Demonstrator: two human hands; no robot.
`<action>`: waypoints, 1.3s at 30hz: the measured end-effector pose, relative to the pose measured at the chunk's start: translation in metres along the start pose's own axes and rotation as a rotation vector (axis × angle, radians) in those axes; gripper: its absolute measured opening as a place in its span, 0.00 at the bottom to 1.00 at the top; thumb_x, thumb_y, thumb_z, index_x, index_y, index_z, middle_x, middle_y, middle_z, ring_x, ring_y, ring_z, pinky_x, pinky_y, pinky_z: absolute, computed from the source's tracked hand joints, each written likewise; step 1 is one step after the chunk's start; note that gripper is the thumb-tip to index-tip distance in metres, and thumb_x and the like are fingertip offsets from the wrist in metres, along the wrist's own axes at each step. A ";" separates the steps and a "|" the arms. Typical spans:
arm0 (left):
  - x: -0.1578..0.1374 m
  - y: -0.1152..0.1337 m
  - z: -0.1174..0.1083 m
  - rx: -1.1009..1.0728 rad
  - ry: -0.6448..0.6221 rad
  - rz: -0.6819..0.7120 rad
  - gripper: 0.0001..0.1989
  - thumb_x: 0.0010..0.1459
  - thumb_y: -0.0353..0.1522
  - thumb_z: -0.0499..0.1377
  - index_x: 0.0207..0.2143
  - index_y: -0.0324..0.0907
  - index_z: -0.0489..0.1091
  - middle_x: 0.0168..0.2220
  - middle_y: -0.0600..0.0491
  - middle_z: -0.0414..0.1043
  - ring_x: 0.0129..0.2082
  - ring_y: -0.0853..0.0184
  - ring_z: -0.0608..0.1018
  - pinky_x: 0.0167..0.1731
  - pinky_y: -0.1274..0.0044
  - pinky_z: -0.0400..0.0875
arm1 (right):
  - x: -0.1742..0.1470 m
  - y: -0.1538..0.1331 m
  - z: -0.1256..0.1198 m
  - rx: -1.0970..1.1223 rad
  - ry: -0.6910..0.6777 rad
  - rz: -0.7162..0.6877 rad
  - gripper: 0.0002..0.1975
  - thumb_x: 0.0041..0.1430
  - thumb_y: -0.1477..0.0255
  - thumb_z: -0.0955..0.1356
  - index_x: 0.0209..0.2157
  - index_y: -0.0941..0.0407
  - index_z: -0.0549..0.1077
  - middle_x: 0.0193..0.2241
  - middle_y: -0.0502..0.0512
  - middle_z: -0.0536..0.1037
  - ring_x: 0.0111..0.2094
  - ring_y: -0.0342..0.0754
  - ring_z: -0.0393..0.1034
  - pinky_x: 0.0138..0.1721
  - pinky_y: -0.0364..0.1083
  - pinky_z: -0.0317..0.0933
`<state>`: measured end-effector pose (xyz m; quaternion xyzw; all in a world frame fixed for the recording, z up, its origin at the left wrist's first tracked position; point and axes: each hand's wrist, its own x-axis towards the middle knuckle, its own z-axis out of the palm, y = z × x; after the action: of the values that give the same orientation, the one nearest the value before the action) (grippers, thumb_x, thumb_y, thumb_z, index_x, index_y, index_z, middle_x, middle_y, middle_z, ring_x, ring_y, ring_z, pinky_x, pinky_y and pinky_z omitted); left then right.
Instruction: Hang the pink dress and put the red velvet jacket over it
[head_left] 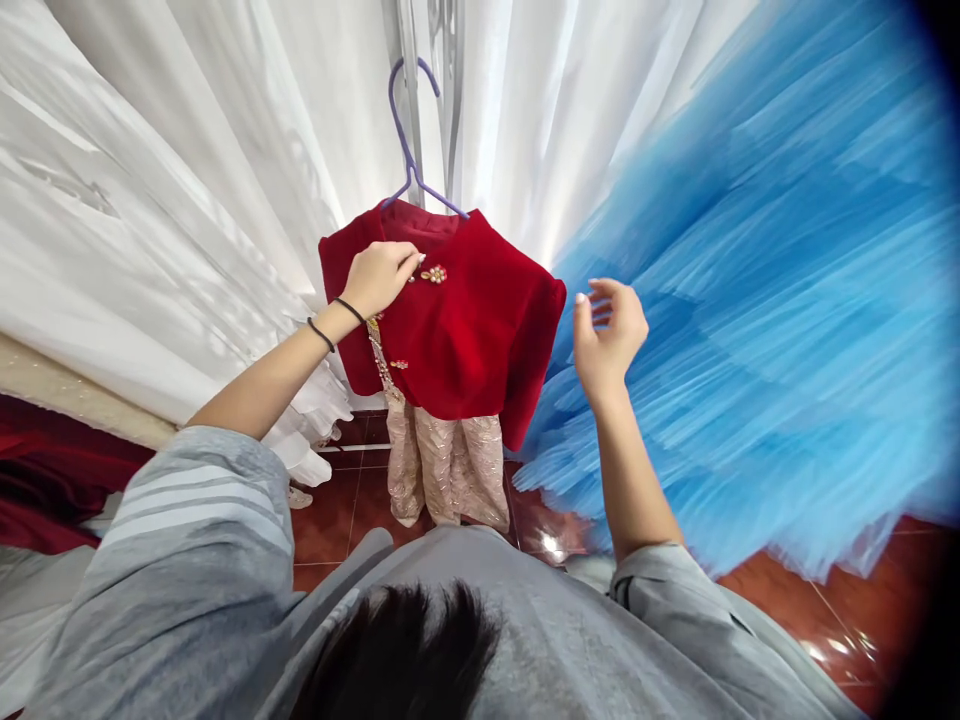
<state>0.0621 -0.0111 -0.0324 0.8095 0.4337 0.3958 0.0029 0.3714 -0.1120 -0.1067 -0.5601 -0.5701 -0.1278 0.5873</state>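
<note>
A red velvet jacket [480,310] with jewelled clasps hangs on a purple hanger [409,150]. Below its hem shows a shiny beige-pink skirt [450,460]. My left hand [382,278] is at the jacket's front near the collar, thumb and fingertips pinched at the front edge beside the upper jewelled clasp [434,274]. Exactly what the pinch holds is hidden by the fingers. A lower clasp [399,365] and a beaded trim [377,350] run down the front. To the right of the jacket's sleeve, my right hand [611,330] is raised in the air, fingers loosely curled and apart, holding nothing.
White curtain-like fabric [247,130] hangs behind and to the left. A large blue tulle skirt [757,330] fills the right side. A metal post [416,100] stands behind the hanger. Dark red fabric [60,470] lies at the left, over a red tiled floor [330,520].
</note>
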 end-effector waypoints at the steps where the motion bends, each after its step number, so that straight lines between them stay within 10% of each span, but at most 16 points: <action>1: 0.000 -0.009 -0.004 0.029 0.029 0.021 0.19 0.66 0.47 0.50 0.31 0.44 0.69 0.30 0.49 0.73 0.40 0.58 0.76 0.42 0.69 0.66 | 0.009 -0.001 0.004 0.008 -0.047 -0.054 0.19 0.67 0.57 0.61 0.48 0.55 0.72 0.40 0.58 0.77 0.36 0.48 0.70 0.39 0.49 0.66; 5: 0.004 -0.052 -0.026 0.083 0.256 0.030 0.24 0.65 0.54 0.48 0.45 0.46 0.69 0.44 0.47 0.75 0.55 0.58 0.70 0.51 0.64 0.62 | 0.028 0.001 0.029 0.041 -0.257 -0.184 0.23 0.66 0.55 0.63 0.54 0.56 0.71 0.45 0.62 0.77 0.44 0.54 0.69 0.49 0.56 0.66; 10: -0.002 -0.086 -0.040 0.150 0.039 -0.011 0.38 0.62 0.60 0.45 0.56 0.39 0.66 0.49 0.44 0.75 0.56 0.58 0.69 0.55 0.63 0.63 | 0.059 0.022 0.051 0.045 -0.353 -0.178 0.17 0.64 0.62 0.63 0.43 0.56 0.78 0.33 0.58 0.77 0.42 0.56 0.69 0.50 0.58 0.65; 23: -0.003 -0.061 -0.039 0.242 -0.072 0.045 0.38 0.61 0.58 0.51 0.60 0.39 0.64 0.58 0.39 0.70 0.58 0.49 0.74 0.57 0.63 0.67 | 0.103 -0.018 0.095 0.082 -0.560 -0.477 0.31 0.57 0.65 0.68 0.62 0.55 0.65 0.52 0.62 0.75 0.53 0.63 0.66 0.56 0.65 0.61; 30: 0.009 -0.069 -0.017 0.031 0.215 -0.006 0.24 0.66 0.52 0.49 0.46 0.42 0.68 0.41 0.46 0.75 0.51 0.56 0.78 0.58 0.64 0.67 | 0.105 -0.041 0.127 -0.023 -0.464 -0.449 0.20 0.65 0.66 0.62 0.57 0.54 0.67 0.49 0.63 0.75 0.55 0.66 0.63 0.55 0.66 0.60; 39: -0.008 -0.044 -0.015 0.088 0.088 -0.041 0.30 0.62 0.51 0.55 0.58 0.41 0.64 0.58 0.39 0.68 0.66 0.50 0.64 0.67 0.59 0.54 | 0.070 -0.054 0.127 -0.115 -0.484 -0.392 0.30 0.66 0.67 0.59 0.68 0.60 0.53 0.67 0.69 0.56 0.68 0.66 0.48 0.65 0.71 0.43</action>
<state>0.0188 0.0051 -0.0424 0.7816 0.4668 0.4115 -0.0434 0.2839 0.0055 -0.0576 -0.4860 -0.7823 -0.1333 0.3661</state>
